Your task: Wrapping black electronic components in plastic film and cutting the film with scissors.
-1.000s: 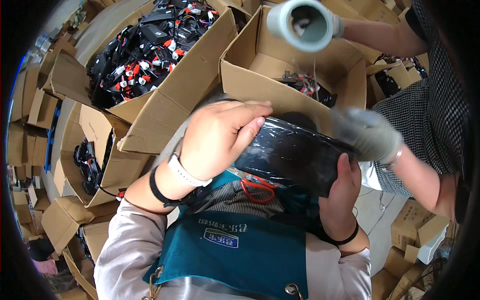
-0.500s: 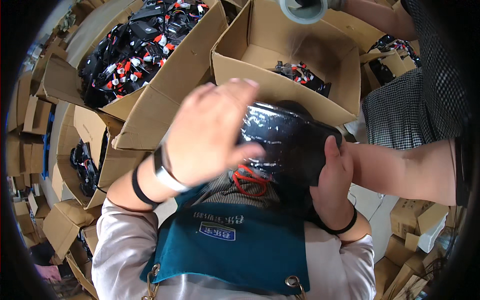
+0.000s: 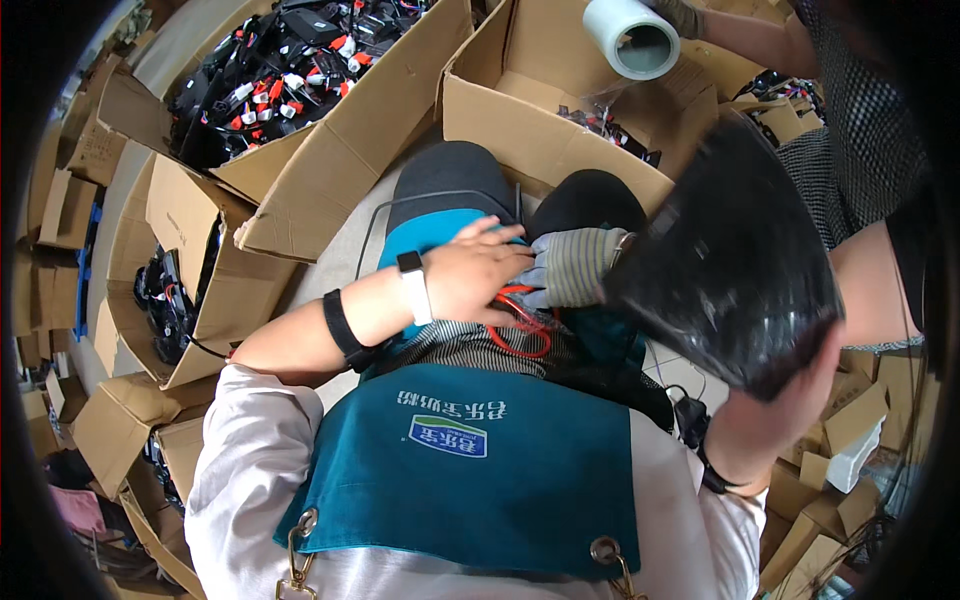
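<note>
My right hand [image 3: 785, 410] grips a glossy black plastic bag [image 3: 730, 250] from below and holds it up at my right side. My left hand [image 3: 470, 280], with a white watch on the wrist, lies on my lap. Its fingers rest on red-handled scissors [image 3: 520, 335], and I cannot see whether it grips them. A co-worker's grey gloved hand [image 3: 570, 268] reaches in from behind the bag and touches my left fingers at the scissors. The co-worker's other hand holds a pale roll of tape [image 3: 632, 38] above.
An open cardboard box [image 3: 540, 140] with a few black and red parts stands before my knees. A larger box [image 3: 340, 170] at the left is full of black cables with red and white plugs. More boxes [image 3: 220, 290] crowd the left. I wear a teal apron.
The black bag has swung from my lap up to my right, carried by my right hand. My left hand has dropped off it to the scissors, and the co-worker's gloved hand has come in.
</note>
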Demonstrator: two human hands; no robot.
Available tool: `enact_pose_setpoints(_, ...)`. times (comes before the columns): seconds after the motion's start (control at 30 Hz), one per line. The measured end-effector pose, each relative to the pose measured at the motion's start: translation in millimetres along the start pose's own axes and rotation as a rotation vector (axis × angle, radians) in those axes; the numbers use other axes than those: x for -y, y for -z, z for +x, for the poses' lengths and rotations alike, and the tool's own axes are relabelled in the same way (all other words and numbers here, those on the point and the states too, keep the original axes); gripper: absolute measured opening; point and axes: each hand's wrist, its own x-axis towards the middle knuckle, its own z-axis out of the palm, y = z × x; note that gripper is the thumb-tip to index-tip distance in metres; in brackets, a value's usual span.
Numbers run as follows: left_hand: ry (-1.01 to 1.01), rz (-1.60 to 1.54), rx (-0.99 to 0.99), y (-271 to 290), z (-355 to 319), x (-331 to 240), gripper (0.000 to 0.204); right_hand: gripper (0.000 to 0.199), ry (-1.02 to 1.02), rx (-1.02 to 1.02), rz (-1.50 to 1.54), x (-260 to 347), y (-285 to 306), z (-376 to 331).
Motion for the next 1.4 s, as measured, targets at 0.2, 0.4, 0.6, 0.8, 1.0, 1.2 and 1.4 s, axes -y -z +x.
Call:
enact_pose_setpoints(0.2, 0.202, -0.174, -0.083, 18, 32, 42, 0.041, 0.089, 0.750, -0.516, -0.956, 24, 20, -58)
enact_pose_setpoints(0.4, 0.067, -0.139, -0.195, 1, 52, 31, 0.063, 0.073, 0.955, -0.459, -1.630, 54, 41, -82)
enact_pose_setpoints(0.6, -0.118, -0.496, -0.694, 72, 53, -20, 0.059, 0.101, 1.018, -0.541, -1.476, 64, 43, -80)
enact_pose_setpoints(0.8, -0.549, -0.500, 0.273, 161, -2, -48, 0.057, 0.072, 0.791, -0.723, -1.162, 104, 34, -101)
enact_pose_setpoints(1.0, -0.232, -0.485, 0.115, 135, 51, 0, 0.069, 0.068, 0.755, -0.655, -1.903, 97, -17, -85)
enact_pose_setpoints(1.2, -0.390, -0.713, 0.389, 114, 74, 14, 0.071, 0.054, 0.806, -0.573, -2.559, 134, -47, -66)
enact_pose_setpoints(1.4, -0.525, -1.359, 0.235, 148, 79, -41, 0.108, 0.097, 0.444, -0.021, -1.931, 131, -76, -29)
